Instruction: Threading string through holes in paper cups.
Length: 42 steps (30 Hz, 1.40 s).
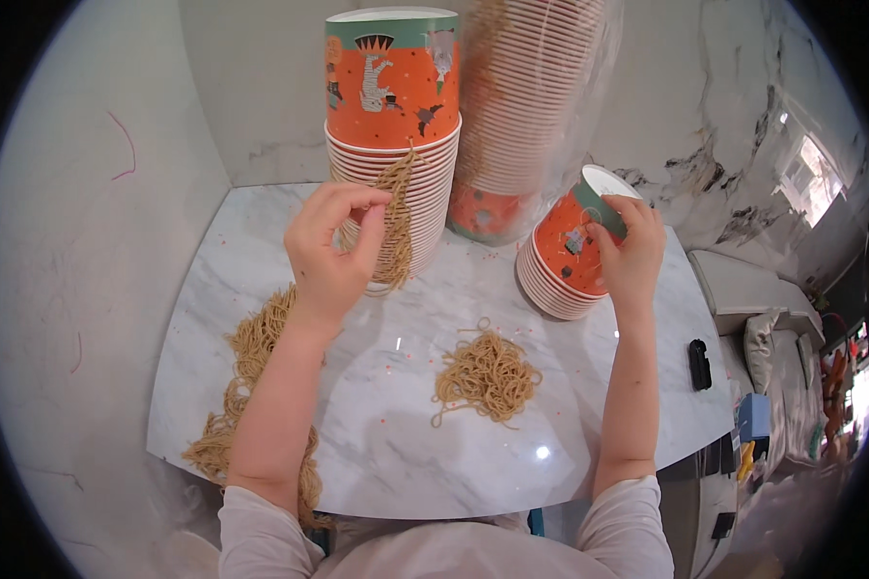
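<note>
My left hand (pixel 333 246) is raised by a tall stack of upside-down paper buckets (pixel 391 92), orange and green with white rims. Its thumb and forefinger are pinched together beside a bunch of tan cords (pixel 396 227) hanging down the stack's side; whether a cord is between the fingertips is unclear. On the right, my right hand (pixel 630 253) has its thumb and fingers closed at the side of the top bucket (pixel 574 236) of a shorter, leaning stack. A loose heap of tan cords (pixel 488 376) lies on the marble-patterned table (pixel 396 473) between my forearms.
A long bundle of cords (pixel 256 352) runs under my left forearm and over the table's front edge. Behind stands a tall plastic-wrapped bucket stack (pixel 526 106) against the wall. A small black object (pixel 699 365) lies near the right edge. Past it is a grey sofa (pixel 758 299).
</note>
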### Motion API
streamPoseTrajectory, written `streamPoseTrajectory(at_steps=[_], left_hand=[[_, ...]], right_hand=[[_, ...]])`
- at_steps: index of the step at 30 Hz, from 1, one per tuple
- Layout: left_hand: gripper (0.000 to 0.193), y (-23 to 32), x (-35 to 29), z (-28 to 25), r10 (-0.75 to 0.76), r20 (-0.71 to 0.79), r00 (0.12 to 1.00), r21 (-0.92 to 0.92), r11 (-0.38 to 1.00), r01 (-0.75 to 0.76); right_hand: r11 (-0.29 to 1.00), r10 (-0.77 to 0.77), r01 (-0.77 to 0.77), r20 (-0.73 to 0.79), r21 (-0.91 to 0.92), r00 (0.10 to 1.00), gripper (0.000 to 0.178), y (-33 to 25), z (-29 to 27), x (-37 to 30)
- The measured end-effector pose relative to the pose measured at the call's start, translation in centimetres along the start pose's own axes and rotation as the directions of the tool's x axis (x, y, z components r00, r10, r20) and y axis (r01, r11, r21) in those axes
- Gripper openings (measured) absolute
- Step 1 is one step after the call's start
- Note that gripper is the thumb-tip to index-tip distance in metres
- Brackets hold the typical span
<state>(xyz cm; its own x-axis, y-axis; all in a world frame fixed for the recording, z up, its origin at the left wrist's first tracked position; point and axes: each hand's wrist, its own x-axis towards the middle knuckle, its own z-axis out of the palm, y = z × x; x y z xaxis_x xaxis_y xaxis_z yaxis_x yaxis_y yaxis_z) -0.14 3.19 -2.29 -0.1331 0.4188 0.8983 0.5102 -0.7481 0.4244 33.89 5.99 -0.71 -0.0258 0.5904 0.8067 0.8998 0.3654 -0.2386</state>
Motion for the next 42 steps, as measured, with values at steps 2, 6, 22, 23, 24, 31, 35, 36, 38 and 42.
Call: streamPoseTrajectory(at_steps=[2,6,22,23,24,31,35,36,38,42], left_hand=[[0.011,-0.7,0.0,-0.3,-0.086,0.094,0.992,-0.078,0.993,0.094],[0.013,-1.0,-0.5,-0.1,-0.412,0.482,0.773,-0.209,0.803,0.558],[0.024,1.8,-0.6,-0.3,-0.423,0.778,0.465,-0.036,0.708,0.706],[0.024,2.4,-0.4,-0.4,-0.423,0.779,0.462,-0.038,0.704,0.709],[0.027,3.0,-0.1,-0.5,-0.407,0.791,0.457,-0.054,0.697,0.715],[0.074,7.2,1.1,-1.6,-0.301,0.623,0.722,-0.443,0.625,0.643],[0.051,8.0,1.3,-2.6,-0.414,0.521,0.747,-0.587,0.462,0.665],[0.051,8.3,1.6,-3.0,-0.414,0.522,0.746,-0.587,0.46,0.666],[0.045,8.6,2.1,-3.5,-0.461,0.578,0.673,-0.574,0.358,0.737],[0.04,8.8,2.3,-3.8,-0.491,0.616,0.616,-0.531,0.319,0.785]], right_hand=[[0.999,0.021,-0.021,-0.004,0.05,1.0,0.036,0.1,0.0,0.0],[0.999,-0.02,0.024,-0.083,0.042,0.996,0.037,0.0,-0.3,0.1],[0.975,0.0,0.102,-0.463,0.196,0.886,0.034,-4.4,-7.1,0.3],[0.965,0.034,0.106,-0.519,0.239,0.854,0.035,-4.8,-7.7,0.1],[0.947,0.003,0.181,-0.572,0.265,0.821,0.037,-5.0,-8.1,-0.1],[0.737,-0.005,0.266,-0.389,0.621,0.921,0.05,-7.6,-8.1,-2.6],[0.69,0.002,0.03,-0.043,0.724,0.999,0.04,-8.9,-6.6,-2.4],[0.668,0.035,-0.045,0.03,0.742,0.999,0.039,-9.1,-6.3,-2.4],[0.688,0.023,-0.177,0.223,0.703,0.975,0.035,-9.1,-6.2,-2.2],[0.783,-0.197,-0.155,0.477,0.602,0.857,0.032,-8.4,-4.8,-2.5]])
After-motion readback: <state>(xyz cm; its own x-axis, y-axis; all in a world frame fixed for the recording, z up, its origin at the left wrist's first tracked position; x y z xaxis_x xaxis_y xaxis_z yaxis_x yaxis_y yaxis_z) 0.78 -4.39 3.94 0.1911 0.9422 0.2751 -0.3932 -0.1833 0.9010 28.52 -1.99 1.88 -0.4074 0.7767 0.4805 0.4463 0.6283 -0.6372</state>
